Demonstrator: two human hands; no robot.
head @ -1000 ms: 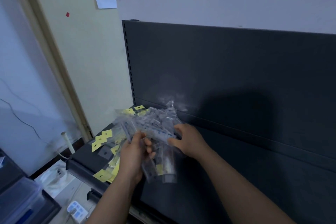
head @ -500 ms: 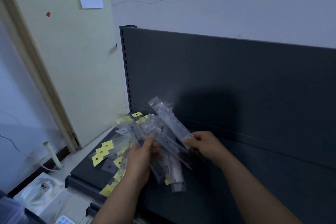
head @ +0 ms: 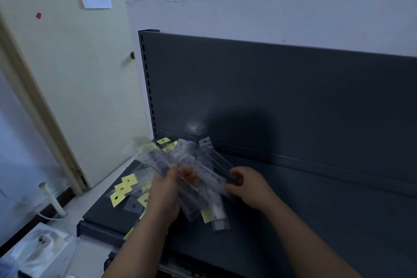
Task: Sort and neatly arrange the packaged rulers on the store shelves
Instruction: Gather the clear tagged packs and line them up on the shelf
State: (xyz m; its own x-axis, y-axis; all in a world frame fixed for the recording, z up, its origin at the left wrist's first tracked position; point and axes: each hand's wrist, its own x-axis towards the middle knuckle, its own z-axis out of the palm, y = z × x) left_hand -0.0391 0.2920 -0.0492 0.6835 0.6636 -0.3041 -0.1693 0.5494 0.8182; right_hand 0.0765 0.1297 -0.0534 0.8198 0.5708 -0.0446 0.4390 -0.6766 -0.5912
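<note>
My left hand [head: 165, 189] grips a fanned bunch of clear-packaged rulers [head: 191, 162] above the dark grey shelf [head: 316, 221]. My right hand [head: 248, 185] pinches the lower end of one clear packaged ruler [head: 214, 160] at the right side of that bunch. More packaged rulers with yellow header cards [head: 125, 187] lie in a loose pile on the shelf's left end, partly hidden behind my left hand. A few packages [head: 217, 214] hang down below the bunch.
The shelf's dark back panel [head: 293, 101] rises behind my hands, with a slotted upright [head: 147, 83] at its left. A pale door [head: 79, 88] stands to the left. A white box [head: 38, 246] and a white pipe [head: 50, 198] are on the floor at lower left.
The bunch has dropped slightly and fanned more. My right hand has slid from the bunch's middle to one ruler's end at the right. The view shifted right and up.
</note>
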